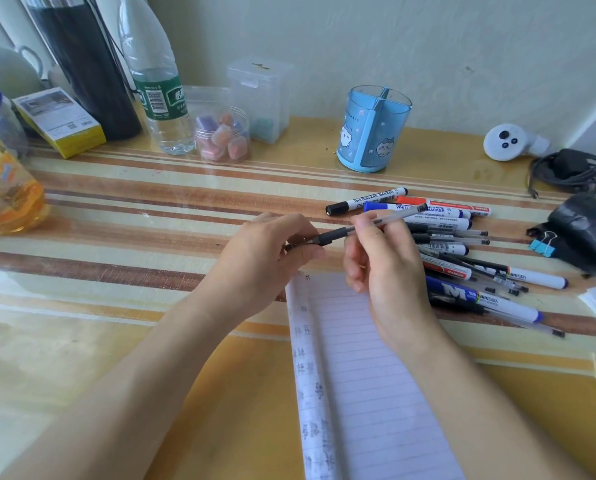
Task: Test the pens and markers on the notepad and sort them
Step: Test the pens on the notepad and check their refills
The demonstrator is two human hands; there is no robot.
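A clear-barrelled black gel pen [345,232] is held level above the top of the lined notepad [362,375]. My right hand [383,268] grips its clear barrel. My left hand [272,251] pinches the black cap end. The cap looks seated on the pen. A pile of pens and whiteboard markers [456,244] lies on the table to the right of my hands. A blue divided pen holder [372,129] stands empty behind the pile.
A water bottle [158,81], a jar of coloured erasers [220,133], a clear box [258,98] and a yellow box [61,123] line the back left. A black pouch [587,230], blue binder clips [542,244], a cable [566,171] and a white controller [511,142] sit right.
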